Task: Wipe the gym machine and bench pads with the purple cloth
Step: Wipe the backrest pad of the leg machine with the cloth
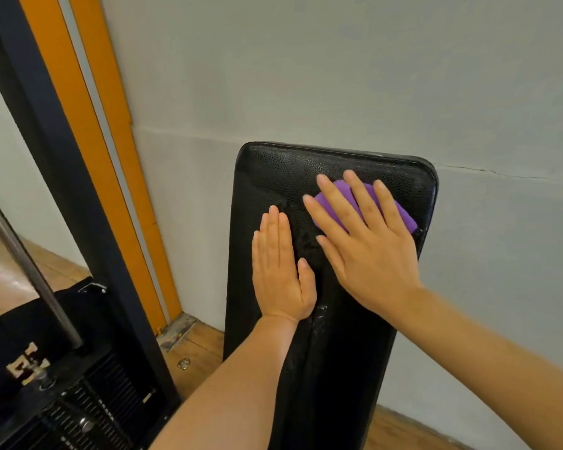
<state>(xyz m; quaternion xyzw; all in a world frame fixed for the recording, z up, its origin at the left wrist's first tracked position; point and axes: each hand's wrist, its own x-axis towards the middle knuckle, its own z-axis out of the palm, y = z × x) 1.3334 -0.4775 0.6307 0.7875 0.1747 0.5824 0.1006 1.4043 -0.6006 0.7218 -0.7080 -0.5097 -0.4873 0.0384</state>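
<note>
From the head view, the right hand (364,241) presses the purple cloth (400,207) flat against the black bench pad (338,352), fingers straight and spread over it; its grip is not curled round the cloth, only pushing it down. The cloth lies bunched under that palm near the pad's top right corner, with its edge showing between and beyond the fingers. The left hand (278,271) rests flat and released on the pad just to the left of and below the wiping hand, fingers together, and seems to steady the pad.

As a judgement, the wipe is under way on the upper part of this pad. A glossy, wet-looking streak runs down the middle crease below the hands, which suggests that strip is already covered. The far top edge above the cloth and the left side of the pad look duller, so they probably remain. The weight stack (78,414) and dark frame (62,157) of the machine stand well to the left of the hands, untouched for now.
</note>
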